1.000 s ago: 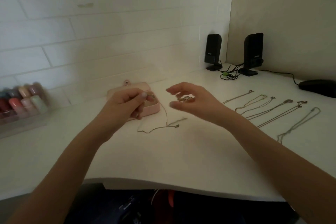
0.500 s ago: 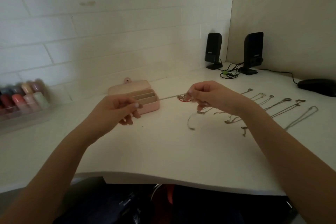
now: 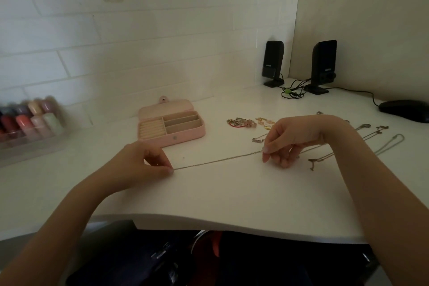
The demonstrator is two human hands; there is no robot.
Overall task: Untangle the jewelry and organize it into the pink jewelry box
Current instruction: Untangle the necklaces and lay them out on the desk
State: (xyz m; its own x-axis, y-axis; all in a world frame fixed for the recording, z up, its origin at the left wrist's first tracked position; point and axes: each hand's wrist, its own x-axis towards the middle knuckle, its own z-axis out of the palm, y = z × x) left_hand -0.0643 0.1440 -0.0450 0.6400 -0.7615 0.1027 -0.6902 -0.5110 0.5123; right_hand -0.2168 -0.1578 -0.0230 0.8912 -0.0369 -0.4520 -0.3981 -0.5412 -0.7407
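Observation:
A thin chain necklace is stretched straight just above the white desk between my two hands. My left hand pinches its left end in front of the pink jewelry box, which lies open with its ring rolls and compartments showing. My right hand pinches the chain's right part with thumb and forefinger. A small tangle of bracelets and charms lies behind my right hand. Several other necklaces lie spread out to the right, partly hidden by my right wrist.
A clear tray of nail polish bottles stands at the left by the tiled wall. Two black speakers with cables stand in the back corner, and a black mouse lies at the far right. The desk's front edge curves below my arms.
My hands moved apart and down, drawing the chain out straight. The tangle my right hand held earlier now lies on the desk behind it.

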